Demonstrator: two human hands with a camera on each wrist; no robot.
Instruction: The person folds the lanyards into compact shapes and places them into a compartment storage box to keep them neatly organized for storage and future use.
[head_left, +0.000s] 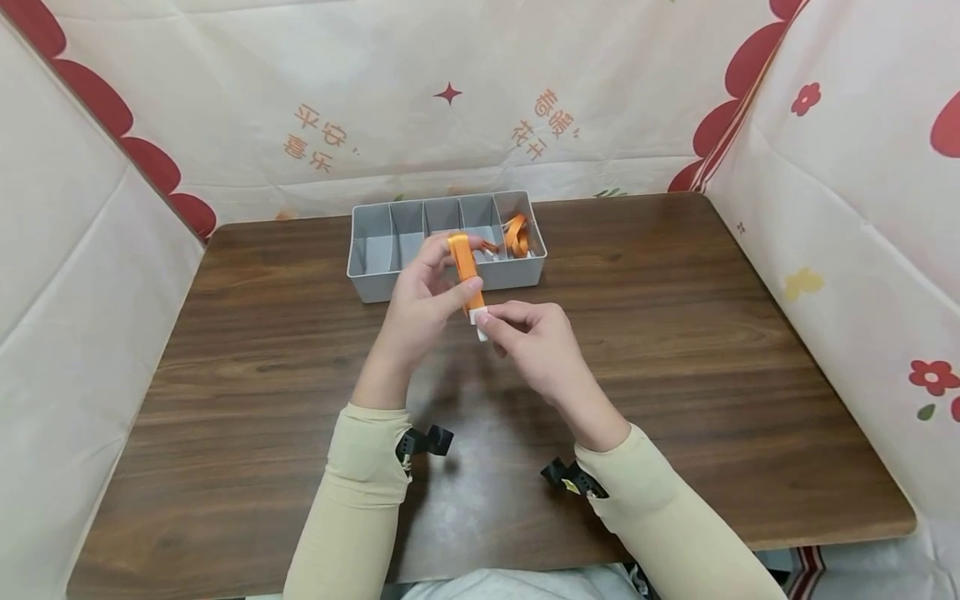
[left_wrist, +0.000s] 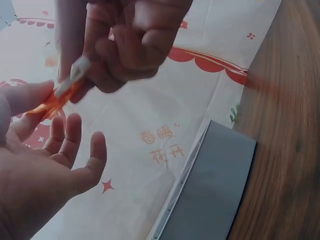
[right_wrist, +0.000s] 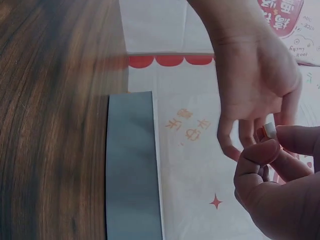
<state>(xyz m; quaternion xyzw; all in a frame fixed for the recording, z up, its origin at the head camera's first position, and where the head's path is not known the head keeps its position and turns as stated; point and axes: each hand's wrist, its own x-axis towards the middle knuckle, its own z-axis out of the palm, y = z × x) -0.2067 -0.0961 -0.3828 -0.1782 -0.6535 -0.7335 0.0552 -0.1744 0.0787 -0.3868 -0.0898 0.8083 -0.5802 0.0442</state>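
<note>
A folded orange lanyard (head_left: 465,260) with a white plastic end (head_left: 478,318) is held up between both hands, in front of the bin. My left hand (head_left: 423,304) pinches the orange ribbon between thumb and fingers; its other fingers spread loosely in the left wrist view. At the white end (left_wrist: 80,69), my right hand (head_left: 538,343) pinches with thumb and forefinger. Fingers hide much of the lanyard in the right wrist view. Behind the hands stands a grey divided bin (head_left: 373,288), with another orange lanyard (head_left: 517,236) in its rightmost compartment.
Orange ribbon and a white piece (head_left: 491,252) show in the compartment beside the rightmost one, partly behind the left hand. The bin stands near the back edge of a brown wooden table (head_left: 675,375). Printed white cloth (head_left: 450,50) hangs behind and at both sides.
</note>
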